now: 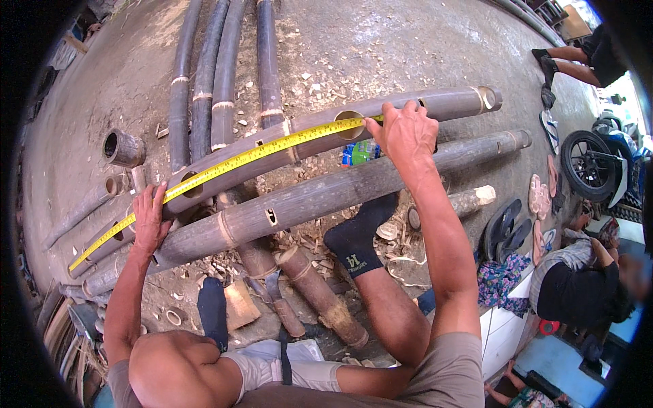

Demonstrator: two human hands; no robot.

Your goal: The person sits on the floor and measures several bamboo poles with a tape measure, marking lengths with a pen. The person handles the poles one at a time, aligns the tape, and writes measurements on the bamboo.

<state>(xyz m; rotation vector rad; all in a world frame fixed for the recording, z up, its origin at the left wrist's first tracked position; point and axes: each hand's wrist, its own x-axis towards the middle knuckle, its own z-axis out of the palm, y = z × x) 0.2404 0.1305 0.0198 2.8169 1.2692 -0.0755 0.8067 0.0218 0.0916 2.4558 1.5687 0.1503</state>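
Knee [173, 367] in foreground; tape [272, 146] along bamboo [456, 103].
Left hand [149, 217], fingers unclenched, pins tape; right hand [407, 132] pinches it, apparently keeping it straight against the bamboo.

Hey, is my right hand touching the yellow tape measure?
Touching. The head view shows the right hand with its thumb laid over the yellow tape measure.

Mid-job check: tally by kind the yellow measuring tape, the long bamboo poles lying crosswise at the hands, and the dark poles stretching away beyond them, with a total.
Yellow measuring tape: 1
Crosswise bamboo poles: 2
Dark poles beyond: 4
Total: 7
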